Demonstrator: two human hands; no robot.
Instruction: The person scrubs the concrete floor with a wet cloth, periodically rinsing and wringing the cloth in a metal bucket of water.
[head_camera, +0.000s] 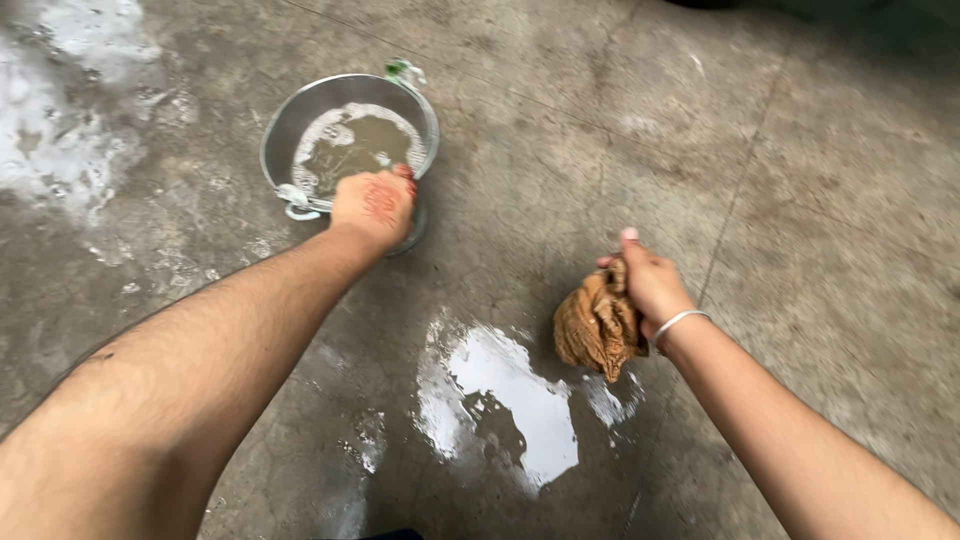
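Observation:
My left hand (375, 203) grips the near rim of a round metal bucket (290, 125) that stands on the concrete floor and holds murky, soapy water (352, 148). My right hand (650, 283), with a silver bangle on the wrist, is closed on a wet, bunched brown cloth (597, 325) that hangs just above the floor. The cloth is over the right edge of a shiny puddle (505, 385).
The grey concrete floor (780, 180) is damp, with a foamy wet patch (60, 110) at the far left. A small green and white item (403, 70) sits behind the bucket. A metal handle loop (298, 203) hangs at the bucket's near left.

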